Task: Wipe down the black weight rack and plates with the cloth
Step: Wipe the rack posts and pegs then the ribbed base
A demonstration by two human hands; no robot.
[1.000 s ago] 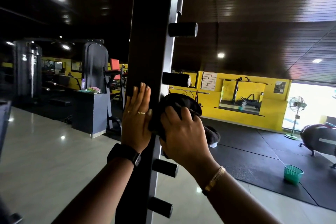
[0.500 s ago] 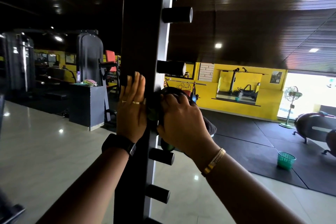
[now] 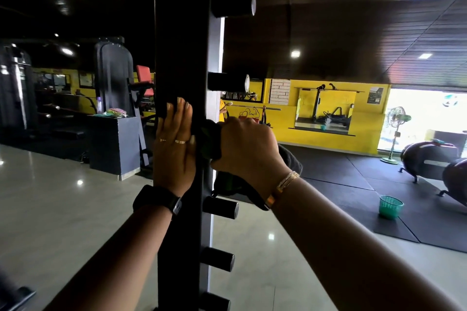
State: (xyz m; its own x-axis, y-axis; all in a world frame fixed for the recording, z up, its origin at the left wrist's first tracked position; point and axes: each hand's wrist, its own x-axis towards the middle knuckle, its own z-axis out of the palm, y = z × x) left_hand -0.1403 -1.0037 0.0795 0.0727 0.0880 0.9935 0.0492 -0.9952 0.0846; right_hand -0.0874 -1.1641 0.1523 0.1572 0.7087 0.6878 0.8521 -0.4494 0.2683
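A tall black rack upright point(image 3: 180, 45) fills the middle of the view, with several round black pegs point(image 3: 233, 4) sticking out to its right. My left hand point(image 3: 174, 146) lies flat against the upright's front face, fingers straight and pointing up. My right hand point(image 3: 249, 151) grips a dark cloth point(image 3: 211, 142) and presses it to the upright's right edge, between two pegs. The rest of the cloth hangs below my right wrist. No weight plates show.
A shiny tiled floor point(image 3: 63, 209) spreads left of the upright. Black rubber mats point(image 3: 353, 177) cover the floor to the right, with a green basket point(image 3: 390, 207) and exercise bikes point(image 3: 429, 159). Gym machines point(image 3: 113, 83) and a dark counter point(image 3: 113, 144) stand behind on the left.
Both hands stayed together on the upright while the view shifted. My right hand has closed tighter over the cloth against the right edge, hiding more of it.
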